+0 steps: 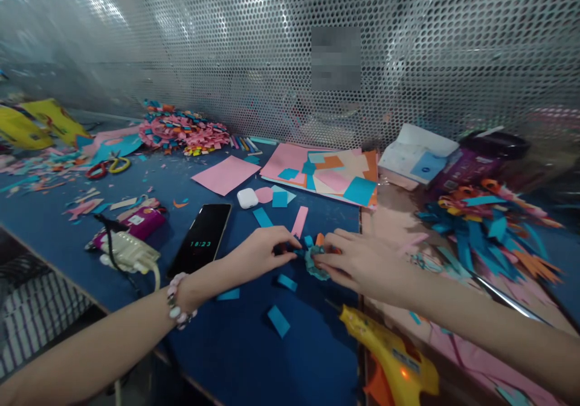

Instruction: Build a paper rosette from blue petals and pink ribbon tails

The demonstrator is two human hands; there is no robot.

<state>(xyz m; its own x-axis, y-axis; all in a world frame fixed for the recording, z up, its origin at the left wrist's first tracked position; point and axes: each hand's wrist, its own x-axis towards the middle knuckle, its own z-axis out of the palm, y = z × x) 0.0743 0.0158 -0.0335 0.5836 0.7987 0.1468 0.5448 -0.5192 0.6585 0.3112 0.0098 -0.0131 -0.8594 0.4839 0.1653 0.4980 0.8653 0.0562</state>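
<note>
Paper piece (317,265), teal, crumpled, mid-frame: right hand (357,261), fingers curled, grips its edge; left hand (268,250) nearly closed, hold unclear. Lit yellow plastic glue gun (390,354), lower right, could burn a dropped wrist.

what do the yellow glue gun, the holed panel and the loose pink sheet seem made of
Glue gun: probably plastic, smooth molded body. Panel: likely bare metal, shiny highlights between holes. Pink sheet: apparently matte paper, thin, crisp edges.
</note>
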